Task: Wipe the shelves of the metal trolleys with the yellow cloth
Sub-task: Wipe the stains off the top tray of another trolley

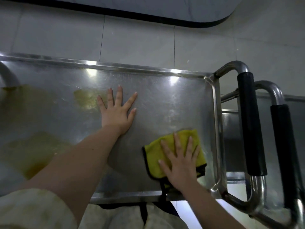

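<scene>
The top shelf of a metal trolley (148, 73) fills the middle of the head view, shiny and scratched, with a raised rim. A folded yellow cloth (153, 149) with a dark edge lies on the shelf near its right front corner. My right hand (179, 164) presses flat on the cloth with fingers spread. My left hand (117, 111) rests flat on the bare shelf surface further left and back, fingers spread, holding nothing.
The trolley's handle (249, 123) with a black grip stands at the right end. A second trolley's handle (285, 146) and shelf (234, 142) sit just beyond it. Grey floor tiles (140, 38) lie behind, with a dark-edged mat (165, 7) at the top. Yellowish reflections show on the left of the shelf.
</scene>
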